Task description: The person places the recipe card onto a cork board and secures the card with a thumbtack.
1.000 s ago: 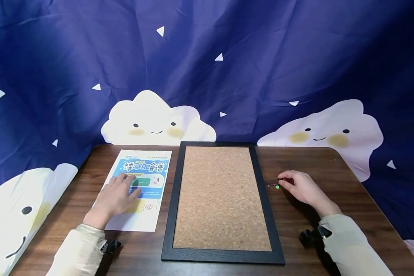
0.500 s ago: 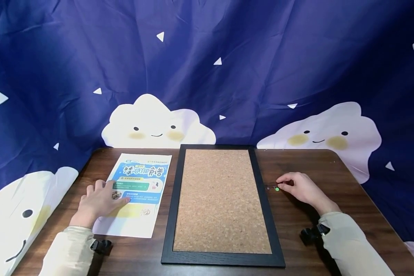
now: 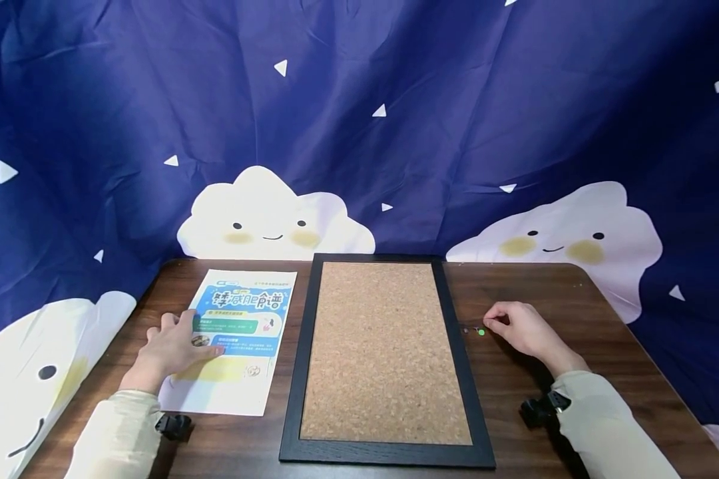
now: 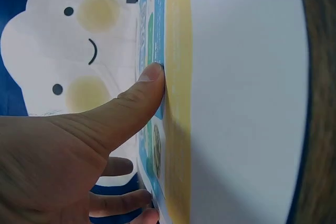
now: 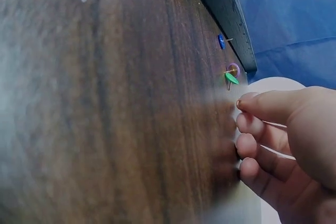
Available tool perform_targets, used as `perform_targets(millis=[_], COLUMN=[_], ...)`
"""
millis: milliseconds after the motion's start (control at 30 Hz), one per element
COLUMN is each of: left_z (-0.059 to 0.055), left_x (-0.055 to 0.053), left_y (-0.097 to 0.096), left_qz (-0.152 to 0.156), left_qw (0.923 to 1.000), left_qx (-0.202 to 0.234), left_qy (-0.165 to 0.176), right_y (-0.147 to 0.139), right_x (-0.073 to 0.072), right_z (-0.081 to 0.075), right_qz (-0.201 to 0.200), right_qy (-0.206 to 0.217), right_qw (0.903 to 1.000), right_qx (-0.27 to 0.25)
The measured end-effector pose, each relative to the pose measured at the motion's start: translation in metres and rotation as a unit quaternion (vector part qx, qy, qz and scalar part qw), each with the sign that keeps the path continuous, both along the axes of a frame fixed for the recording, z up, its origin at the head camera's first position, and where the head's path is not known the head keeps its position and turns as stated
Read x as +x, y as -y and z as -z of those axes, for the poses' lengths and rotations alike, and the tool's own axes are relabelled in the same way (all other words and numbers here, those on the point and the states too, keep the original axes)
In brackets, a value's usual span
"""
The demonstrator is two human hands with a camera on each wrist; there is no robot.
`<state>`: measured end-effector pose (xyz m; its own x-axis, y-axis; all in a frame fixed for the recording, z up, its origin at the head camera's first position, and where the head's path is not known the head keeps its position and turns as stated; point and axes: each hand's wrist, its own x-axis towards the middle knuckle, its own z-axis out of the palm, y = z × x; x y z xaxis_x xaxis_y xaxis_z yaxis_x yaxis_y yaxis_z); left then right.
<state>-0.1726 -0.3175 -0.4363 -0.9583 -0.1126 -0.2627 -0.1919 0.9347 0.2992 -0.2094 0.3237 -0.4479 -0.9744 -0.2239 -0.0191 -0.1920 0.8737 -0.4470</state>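
Observation:
My left hand [image 3: 170, 350] rests on the left side of a printed paper sheet [image 3: 239, 392], fingers spread. In the left wrist view the thumb [image 4: 149, 80] presses on the print, and the other fingertips are at the sheet's far edge. My right hand [image 3: 524, 327] is low over the table at right, thumb and forefinger close together beside several thumbtacks. The right wrist view shows a green thumbtack [image 5: 231, 78], a purple thumbtack [image 5: 234, 68] and a blue thumbtack [image 5: 221, 41]. A tiny brassy glint shows at the thumb tip; I cannot tell whether it is a held tack.
A cork board [image 3: 389, 352] in a black frame [image 3: 389, 454] lies mid-table, between the sheet and the thumbtacks. The brown wooden table [image 3: 533, 279] ends at a blue cloth backdrop [image 3: 335, 100] with cloud faces. Each wrist carries a small black camera [image 3: 174, 427].
My left hand has slid left and slightly down the sheet, uncovering more of its print, and the sheet's lower end has shifted left. My right hand has barely moved beside the thumbtacks.

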Motion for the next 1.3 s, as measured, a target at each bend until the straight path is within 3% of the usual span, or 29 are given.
perform_targets(millis=[200,533,800,967,1100,1300], left_z=[-0.001,-0.003,-0.001,0.002,0.003,0.003], left_x=[0.001,-0.001,-0.003,-0.004,-0.001,0.003], left_y=[-0.004,-0.004,0.001,0.005,0.009,0.018], left_qz=[-0.011,-0.004,0.006,0.014,0.000,-0.048], left_qw=[0.9999,1.0000,0.9998,0.9995,0.9986,0.9965], left_qx=[-0.008,-0.006,0.019,0.023,0.033,0.048], left_qy=[-0.002,-0.001,-0.004,-0.014,-0.040,-0.049], right_y=[-0.002,-0.007,-0.010,-0.013,-0.013,-0.015], right_x=[0.003,0.011,0.014,0.015,0.016,0.020], right_z=[-0.001,-0.003,0.000,0.001,0.001,-0.001], right_qz=[0.019,0.056,0.045,0.047,0.047,0.046], right_qy=[-0.005,0.028,0.008,0.024,0.031,0.040], right_qw=[0.9998,0.9960,0.9964,0.9956,0.9956,0.9943], right_qx=[-0.009,-0.064,-0.071,-0.077,-0.075,-0.087])
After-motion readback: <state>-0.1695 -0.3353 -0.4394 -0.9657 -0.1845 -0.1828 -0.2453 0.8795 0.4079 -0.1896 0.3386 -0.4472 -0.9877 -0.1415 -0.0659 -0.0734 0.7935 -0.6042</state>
